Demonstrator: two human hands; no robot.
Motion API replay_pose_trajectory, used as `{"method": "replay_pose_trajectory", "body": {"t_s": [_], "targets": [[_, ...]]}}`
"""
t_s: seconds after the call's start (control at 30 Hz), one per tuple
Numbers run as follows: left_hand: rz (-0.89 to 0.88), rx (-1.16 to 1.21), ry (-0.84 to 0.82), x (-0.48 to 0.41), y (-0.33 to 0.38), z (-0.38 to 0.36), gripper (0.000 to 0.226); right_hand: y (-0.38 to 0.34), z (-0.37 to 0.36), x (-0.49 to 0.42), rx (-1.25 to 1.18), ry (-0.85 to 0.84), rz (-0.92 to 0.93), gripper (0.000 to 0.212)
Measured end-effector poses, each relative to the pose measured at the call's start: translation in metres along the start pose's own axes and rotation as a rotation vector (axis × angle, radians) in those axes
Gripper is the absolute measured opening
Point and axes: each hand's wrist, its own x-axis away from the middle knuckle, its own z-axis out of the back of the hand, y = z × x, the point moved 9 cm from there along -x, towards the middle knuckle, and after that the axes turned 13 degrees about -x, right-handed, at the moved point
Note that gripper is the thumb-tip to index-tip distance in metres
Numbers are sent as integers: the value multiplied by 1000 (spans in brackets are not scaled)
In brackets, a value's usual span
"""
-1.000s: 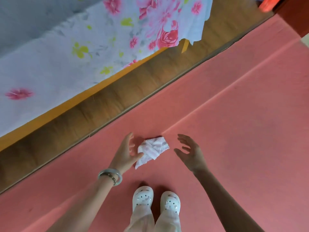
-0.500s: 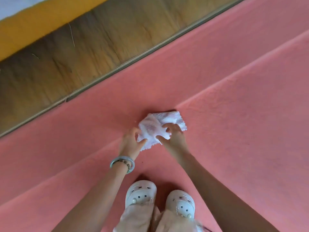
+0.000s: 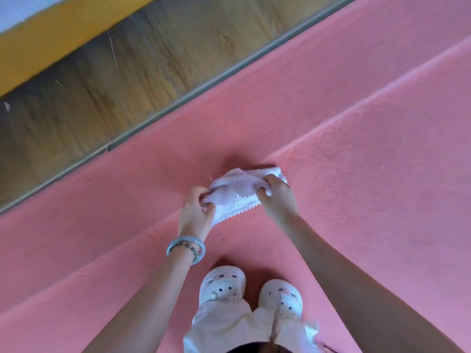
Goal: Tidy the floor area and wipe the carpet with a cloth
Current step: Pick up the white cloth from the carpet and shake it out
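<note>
- Surface: a pink carpet (image 3: 356,174) covers most of the floor; a raised seam runs diagonally across it. Beyond the carpet edge lies a wooden floor strip (image 3: 114,80), then a yellow board (image 3: 51,34).
- Task item: the white cloth (image 3: 237,194) sits bunched over the seam, directly ahead of the person's white clogs (image 3: 221,284). Whether it rests on the pile or is lifted just clear cannot be told.
- Left hand (image 3: 195,215): closed around the cloth's left end, fingers curled into the fabric. A pale bangle (image 3: 185,248) sits on that wrist.
- Right hand (image 3: 276,194): closed on the right end, pinching a fold.
- Step in hand, as judged: gathering or refolding the cloth into a pad before wiping.
- Procedure: form a flat, even pad; tuck the zigzag hem inside; press with a flat palm; stroke along the seam, not across it.
- Obstructions: the seam ridge may snag the cloth. The clogs stand near the wiping zone. Small debris lies on the wooden strip.
</note>
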Motion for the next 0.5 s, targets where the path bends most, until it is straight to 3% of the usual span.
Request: {"method": "replay_pose_trajectory", "body": {"t_s": [0.1,0.23,0.4,0.5], "targets": [[-34,74,-10,25,27,55,29,-43,53,32,-132,19,-17,31],[-134,55,-77,63,89,134,23,-117,128,88,-211,-22,-58,4],[-340,56,-175,124,195,244,15,-230,218,159,-1,-57,31,40],[-533,123,-211,162,264,307,31,-292,279,199,-2,47,73,38]]}}
